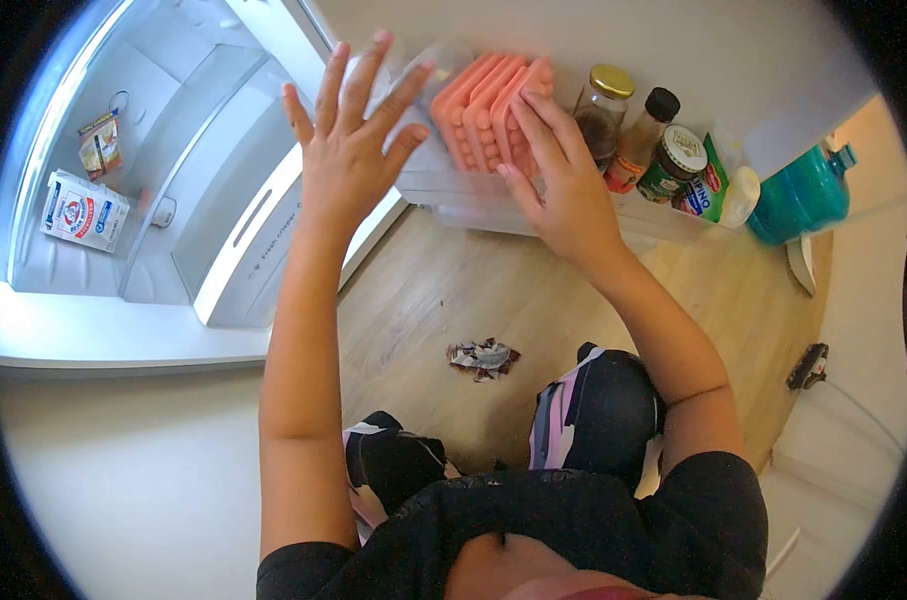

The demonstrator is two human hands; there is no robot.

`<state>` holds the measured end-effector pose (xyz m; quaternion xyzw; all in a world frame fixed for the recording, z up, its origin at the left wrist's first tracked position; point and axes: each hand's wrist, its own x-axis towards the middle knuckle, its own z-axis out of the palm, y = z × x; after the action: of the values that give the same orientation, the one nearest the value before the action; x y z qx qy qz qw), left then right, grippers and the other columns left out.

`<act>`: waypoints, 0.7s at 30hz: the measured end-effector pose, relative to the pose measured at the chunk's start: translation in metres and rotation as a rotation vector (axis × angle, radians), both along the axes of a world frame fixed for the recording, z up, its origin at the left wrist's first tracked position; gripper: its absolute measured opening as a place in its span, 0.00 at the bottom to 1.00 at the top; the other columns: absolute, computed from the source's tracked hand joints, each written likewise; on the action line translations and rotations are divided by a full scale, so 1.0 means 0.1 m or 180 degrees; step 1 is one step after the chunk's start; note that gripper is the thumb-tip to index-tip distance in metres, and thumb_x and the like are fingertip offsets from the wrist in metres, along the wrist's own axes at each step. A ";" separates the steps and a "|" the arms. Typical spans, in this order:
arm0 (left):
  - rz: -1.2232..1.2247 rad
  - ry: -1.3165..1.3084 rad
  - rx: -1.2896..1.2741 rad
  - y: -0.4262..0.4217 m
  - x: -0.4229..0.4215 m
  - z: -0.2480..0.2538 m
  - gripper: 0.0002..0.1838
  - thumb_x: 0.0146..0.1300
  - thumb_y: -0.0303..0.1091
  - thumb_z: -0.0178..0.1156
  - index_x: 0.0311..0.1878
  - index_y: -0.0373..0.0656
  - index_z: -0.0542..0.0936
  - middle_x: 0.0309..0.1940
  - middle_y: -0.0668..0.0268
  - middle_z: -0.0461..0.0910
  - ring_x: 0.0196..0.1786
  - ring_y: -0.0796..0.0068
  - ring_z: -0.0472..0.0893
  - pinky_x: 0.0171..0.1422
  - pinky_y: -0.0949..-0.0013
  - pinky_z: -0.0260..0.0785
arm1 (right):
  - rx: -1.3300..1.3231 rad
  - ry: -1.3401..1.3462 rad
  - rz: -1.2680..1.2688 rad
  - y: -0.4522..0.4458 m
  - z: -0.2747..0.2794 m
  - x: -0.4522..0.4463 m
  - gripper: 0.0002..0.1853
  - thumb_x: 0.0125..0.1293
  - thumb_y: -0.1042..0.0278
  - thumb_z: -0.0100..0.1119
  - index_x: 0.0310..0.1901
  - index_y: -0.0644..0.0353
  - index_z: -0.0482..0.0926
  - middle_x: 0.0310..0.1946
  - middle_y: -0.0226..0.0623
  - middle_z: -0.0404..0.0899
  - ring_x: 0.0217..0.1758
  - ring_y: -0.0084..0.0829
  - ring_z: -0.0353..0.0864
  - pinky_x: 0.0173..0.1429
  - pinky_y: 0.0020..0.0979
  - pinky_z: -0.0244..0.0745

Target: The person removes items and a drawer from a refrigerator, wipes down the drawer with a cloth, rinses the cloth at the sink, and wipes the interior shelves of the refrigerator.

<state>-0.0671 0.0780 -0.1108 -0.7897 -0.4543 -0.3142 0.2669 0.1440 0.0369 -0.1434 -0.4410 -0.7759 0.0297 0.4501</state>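
Note:
A stack of pink bumpy ice cube trays [478, 110] stands on edge in the fridge door shelf [473, 198]. My right hand [571, 180] is against the trays' right side, its fingers and thumb pressed to the outermost one. My left hand [351, 135] is raised just left of the trays, fingers spread wide, holding nothing. Behind its fingertips is something clear and blurred that I cannot make out. Right of my right hand, a gold-lidded jar [603, 110] shares the shelf with a black-capped bottle [645, 140].
Another jar [673, 160] and a green packet [711, 185] fill the shelf's right end. A teal water jug [801, 195] stands beyond. The open fridge at left holds a white carton [83, 212] and a small packet [100, 145]. Crumpled wrapping [483, 358] lies on the floor.

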 end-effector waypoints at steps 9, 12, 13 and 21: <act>-0.0070 0.0634 -0.0441 -0.05 0.20 -0.09 0.27 0.54 0.54 0.56 0.60 0.81 0.65 0.67 0.86 0.57 0.71 0.76 0.51 0.72 0.48 0.19 | 0.0038 -0.0014 -0.0222 -0.08 -0.09 0.03 0.35 0.54 0.72 0.61 0.64 0.62 0.58 0.63 0.45 0.58 0.64 0.44 0.60 0.65 0.36 0.59; -0.0114 0.0543 -0.0466 -0.10 0.22 -0.10 0.28 0.54 0.54 0.57 0.60 0.79 0.66 0.67 0.84 0.58 0.71 0.75 0.52 0.72 0.49 0.19 | 0.0231 0.0048 -0.0259 -0.09 -0.13 0.05 0.37 0.50 0.72 0.62 0.63 0.63 0.57 0.61 0.48 0.59 0.62 0.49 0.62 0.65 0.40 0.58; -0.0178 0.0490 -0.0487 -0.12 0.22 -0.10 0.28 0.53 0.54 0.58 0.60 0.77 0.66 0.67 0.83 0.58 0.71 0.74 0.53 0.72 0.49 0.19 | 0.0251 0.0112 -0.0256 -0.10 -0.14 0.06 0.36 0.50 0.72 0.62 0.62 0.63 0.59 0.61 0.48 0.59 0.62 0.47 0.62 0.64 0.39 0.59; -0.0317 -0.0639 0.0473 -0.26 -0.20 -0.31 0.19 0.54 0.49 0.61 0.51 0.63 0.77 0.52 0.70 0.64 0.60 0.74 0.60 0.70 0.54 0.35 | 0.0765 -0.0607 0.0614 -0.45 -0.41 0.42 0.17 0.52 0.71 0.61 0.46 0.55 0.76 0.40 0.35 0.75 0.45 0.40 0.75 0.45 0.37 0.71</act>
<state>-0.0867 0.0515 -0.1419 -0.7539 -0.4144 -0.4373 0.2619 0.1859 -0.0080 -0.1847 -0.3085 -0.8517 -0.0622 0.4190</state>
